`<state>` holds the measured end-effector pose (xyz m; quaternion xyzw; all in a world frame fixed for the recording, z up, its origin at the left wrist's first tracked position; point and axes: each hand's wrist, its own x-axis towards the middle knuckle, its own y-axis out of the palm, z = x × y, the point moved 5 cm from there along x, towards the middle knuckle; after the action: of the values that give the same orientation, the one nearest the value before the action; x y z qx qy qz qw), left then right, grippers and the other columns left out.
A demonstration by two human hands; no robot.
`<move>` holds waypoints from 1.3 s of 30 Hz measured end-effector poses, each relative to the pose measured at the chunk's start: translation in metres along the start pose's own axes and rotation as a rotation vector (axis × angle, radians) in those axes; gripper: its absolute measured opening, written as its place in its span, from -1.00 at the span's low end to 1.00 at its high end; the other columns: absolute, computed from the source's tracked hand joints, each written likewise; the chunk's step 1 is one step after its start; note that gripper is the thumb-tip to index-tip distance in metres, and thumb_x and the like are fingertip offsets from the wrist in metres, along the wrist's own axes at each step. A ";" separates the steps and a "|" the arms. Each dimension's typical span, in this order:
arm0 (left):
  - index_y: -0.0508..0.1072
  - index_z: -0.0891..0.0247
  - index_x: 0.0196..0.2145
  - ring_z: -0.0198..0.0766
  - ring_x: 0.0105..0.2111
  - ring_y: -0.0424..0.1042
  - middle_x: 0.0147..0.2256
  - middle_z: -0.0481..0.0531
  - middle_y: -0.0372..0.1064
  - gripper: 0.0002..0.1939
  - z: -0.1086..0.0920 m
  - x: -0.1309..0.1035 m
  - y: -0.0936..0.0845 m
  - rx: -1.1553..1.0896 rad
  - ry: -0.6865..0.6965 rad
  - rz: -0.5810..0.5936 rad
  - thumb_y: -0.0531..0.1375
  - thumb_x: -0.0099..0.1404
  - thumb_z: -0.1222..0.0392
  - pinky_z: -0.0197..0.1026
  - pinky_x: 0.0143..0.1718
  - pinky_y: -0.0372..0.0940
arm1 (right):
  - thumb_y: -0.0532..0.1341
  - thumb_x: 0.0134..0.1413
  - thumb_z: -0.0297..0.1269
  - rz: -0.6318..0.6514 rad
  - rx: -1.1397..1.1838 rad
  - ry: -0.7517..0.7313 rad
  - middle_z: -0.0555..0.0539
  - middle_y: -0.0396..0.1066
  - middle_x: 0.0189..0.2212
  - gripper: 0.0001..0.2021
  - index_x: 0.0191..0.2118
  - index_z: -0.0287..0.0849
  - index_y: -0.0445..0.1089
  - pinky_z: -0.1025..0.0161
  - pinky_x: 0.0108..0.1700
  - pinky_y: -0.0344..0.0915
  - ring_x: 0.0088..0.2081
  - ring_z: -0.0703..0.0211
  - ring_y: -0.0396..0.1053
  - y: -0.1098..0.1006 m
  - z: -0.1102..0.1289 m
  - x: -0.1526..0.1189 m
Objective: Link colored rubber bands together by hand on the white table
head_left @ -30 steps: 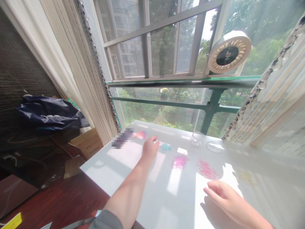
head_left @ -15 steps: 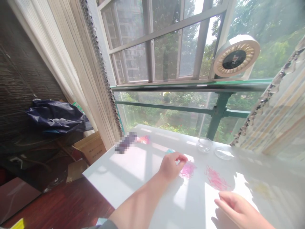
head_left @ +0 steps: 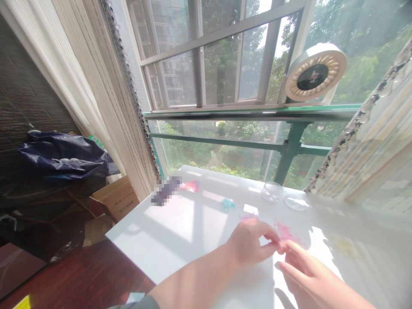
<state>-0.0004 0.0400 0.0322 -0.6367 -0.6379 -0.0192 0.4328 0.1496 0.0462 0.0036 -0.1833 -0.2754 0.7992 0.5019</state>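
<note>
My left hand (head_left: 252,242) reaches over the white table (head_left: 167,227), thumb and forefinger pinched, over the near side of a pile of thin pink pieces (head_left: 286,233). Its fingertips meet those of my right hand (head_left: 302,266), whose fingers are curled in. Whatever is between the fingertips is too small to make out. Behind my left hand, a purple pile (head_left: 247,217) is partly hidden. A loose teal pile (head_left: 227,204) lies farther back, and a faint pale yellow pile (head_left: 344,246) is off to the right.
At the far table edge stand a clear round container (head_left: 272,192) and a clear shallow dish (head_left: 295,203). A red-orange pile (head_left: 192,185) lies at back left beside a blurred dark object (head_left: 165,192). A cardboard box (head_left: 117,199) stands left of the table, and a round fan (head_left: 317,73) is by the window.
My left hand has moved right and nearer, from the purple pile to my right hand, and their fingertips have come together. The teal pile is now uncovered. The view has shifted slightly.
</note>
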 end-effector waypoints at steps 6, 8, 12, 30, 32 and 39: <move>0.49 0.22 -0.43 -0.35 -0.42 0.42 -0.44 -0.10 0.50 -0.93 0.002 -0.002 0.011 0.046 -0.002 0.062 0.19 0.12 0.28 -0.29 -0.22 0.30 | -0.02 0.11 0.13 0.058 0.238 0.075 0.07 0.15 -0.59 -0.65 -0.28 -0.03 0.23 0.30 -0.45 0.19 -0.54 0.23 0.12 0.011 0.013 -0.007; 0.48 0.22 -0.45 -0.35 -0.42 0.41 -0.45 -0.09 0.50 -0.95 0.004 -0.003 0.014 0.072 -0.029 0.088 0.20 0.10 0.28 -0.28 -0.21 0.30 | 0.00 0.10 0.14 0.049 0.320 0.059 0.07 0.13 -0.60 -0.65 -0.31 -0.04 0.23 0.30 -0.44 0.19 -0.54 0.23 0.10 0.015 0.012 -0.008; 0.48 0.22 -0.44 -0.34 -0.42 0.40 -0.44 -0.09 0.49 -0.96 0.004 -0.004 0.018 0.093 -0.018 0.126 0.22 0.11 0.25 -0.29 -0.25 0.31 | -0.02 0.12 0.15 0.056 0.363 0.068 0.06 0.12 -0.60 -0.63 -0.37 -0.07 0.22 0.30 -0.42 0.21 -0.53 0.22 0.13 0.018 0.000 -0.009; 0.42 0.20 -0.27 -0.37 -0.38 0.43 -0.40 -0.11 0.52 -0.83 0.006 -0.008 0.013 0.034 0.032 0.157 0.20 0.15 0.15 -0.32 -0.26 0.31 | -0.03 0.09 0.24 0.059 0.346 0.127 0.11 0.05 -0.68 -0.54 -0.45 -0.11 0.18 0.33 -0.53 0.09 -0.61 0.29 0.06 0.017 -0.018 -0.002; 0.42 0.19 -0.25 -0.36 -0.37 0.43 -0.40 -0.11 0.52 -0.82 0.007 -0.008 0.012 0.025 0.007 0.152 0.19 0.14 0.17 -0.30 -0.23 0.31 | -0.02 0.07 0.24 0.020 0.321 0.107 0.12 0.03 -0.67 -0.54 -0.45 -0.10 0.17 0.32 -0.53 0.09 -0.61 0.29 0.06 0.014 -0.015 -0.002; 0.43 0.20 -0.27 -0.35 -0.39 0.41 -0.44 -0.11 0.51 -0.79 0.003 -0.007 0.005 -0.027 0.024 0.120 0.20 0.06 0.27 -0.29 -0.22 0.30 | 0.01 0.08 0.18 -0.008 0.311 0.040 0.12 0.04 -0.69 -0.58 -0.47 -0.11 0.16 0.31 -0.52 0.09 -0.61 0.29 0.06 0.013 -0.012 -0.001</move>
<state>0.0007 0.0374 0.0234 -0.6792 -0.5932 -0.0093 0.4322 0.1482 0.0437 -0.0142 -0.1183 -0.1390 0.8264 0.5327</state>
